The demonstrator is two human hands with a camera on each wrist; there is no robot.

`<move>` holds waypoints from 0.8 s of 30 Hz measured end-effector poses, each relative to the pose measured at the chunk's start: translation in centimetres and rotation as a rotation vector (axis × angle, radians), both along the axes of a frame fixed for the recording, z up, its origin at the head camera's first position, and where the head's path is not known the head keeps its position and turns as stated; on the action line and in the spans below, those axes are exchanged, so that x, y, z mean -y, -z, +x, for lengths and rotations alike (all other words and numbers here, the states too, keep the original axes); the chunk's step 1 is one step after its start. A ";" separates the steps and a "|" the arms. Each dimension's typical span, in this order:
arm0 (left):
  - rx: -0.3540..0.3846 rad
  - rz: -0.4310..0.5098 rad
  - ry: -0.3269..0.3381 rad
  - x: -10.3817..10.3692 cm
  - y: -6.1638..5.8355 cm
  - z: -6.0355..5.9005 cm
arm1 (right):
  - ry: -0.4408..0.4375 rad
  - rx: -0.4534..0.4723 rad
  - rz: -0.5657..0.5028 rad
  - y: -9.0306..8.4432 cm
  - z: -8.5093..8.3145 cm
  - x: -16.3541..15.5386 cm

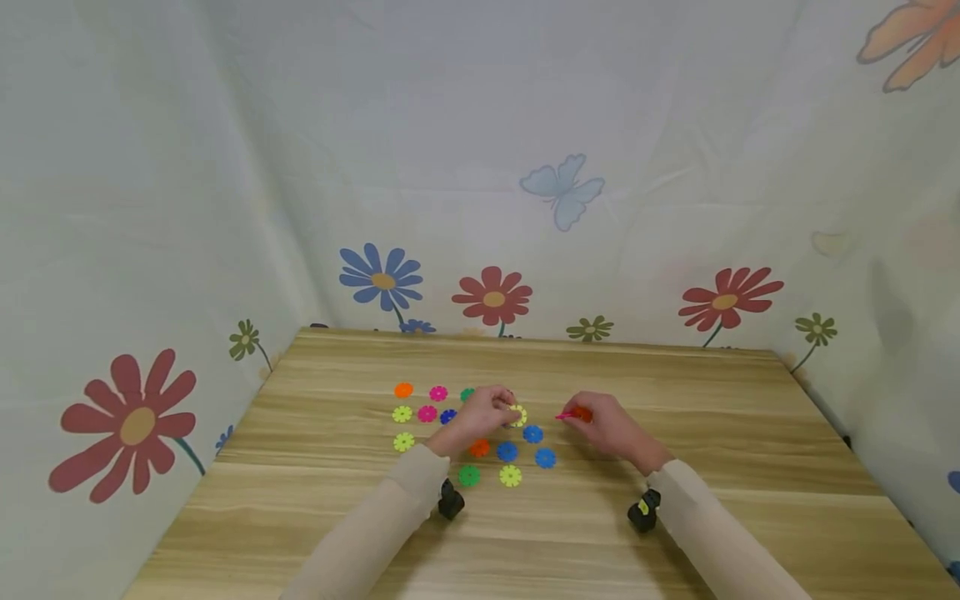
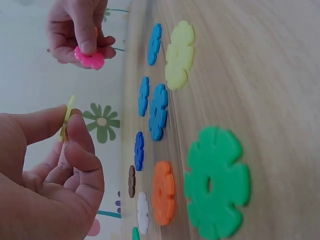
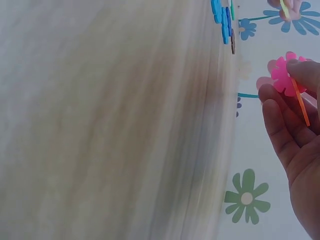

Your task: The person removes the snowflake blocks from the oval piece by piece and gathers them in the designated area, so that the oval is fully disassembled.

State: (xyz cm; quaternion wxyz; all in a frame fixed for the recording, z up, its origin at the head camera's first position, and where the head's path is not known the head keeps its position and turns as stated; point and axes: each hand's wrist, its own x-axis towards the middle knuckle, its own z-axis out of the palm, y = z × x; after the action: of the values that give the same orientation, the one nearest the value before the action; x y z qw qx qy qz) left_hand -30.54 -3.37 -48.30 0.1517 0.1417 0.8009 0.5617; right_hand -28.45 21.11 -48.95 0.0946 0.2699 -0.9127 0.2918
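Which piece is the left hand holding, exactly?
On the wooden table, beside the spread of coloured flower discs, find the left hand. It pinches a yellow disc upright, off the surface; the other yellow discs lie flat.

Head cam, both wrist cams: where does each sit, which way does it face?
Head: worn high, looks forward and down at the wooden table; both sleeved forearms, left hand and right hand show.
Left wrist: low beside the tabletop, looks past its own fingers pinching a yellow disc.
Right wrist: low along the table edge; its palm and fingers hold a pink disc.
Shared: both wrist views show the pink disc.
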 end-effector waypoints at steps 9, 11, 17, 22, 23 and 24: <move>-0.007 -0.071 0.063 0.8 -0.3 0.7 | 0.006 0.019 -0.010 0.0 0.1 -0.3; -0.026 -0.102 0.092 1.0 -0.2 0.8 | 0.007 0.023 -0.006 0.1 0.1 -0.4; -0.071 -0.175 0.184 1.0 -0.1 1.2 | 0.034 0.057 0.009 0.1 0.0 -0.6; -0.074 -0.182 0.234 0.6 0.2 1.7 | 0.020 0.029 0.011 0.2 0.0 -0.7; -0.070 -0.184 0.246 0.5 0.3 1.9 | 0.016 0.025 0.009 0.2 0.0 -0.7; -0.072 -0.189 0.260 0.4 0.3 1.9 | 0.012 0.021 0.009 0.3 0.0 -0.7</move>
State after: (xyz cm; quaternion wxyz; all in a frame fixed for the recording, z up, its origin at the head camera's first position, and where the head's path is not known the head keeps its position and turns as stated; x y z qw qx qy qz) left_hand -28.59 -3.77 -48.64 0.2070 0.2493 0.8300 0.4540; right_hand -28.41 21.78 -49.20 0.0853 0.2619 -0.9166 0.2899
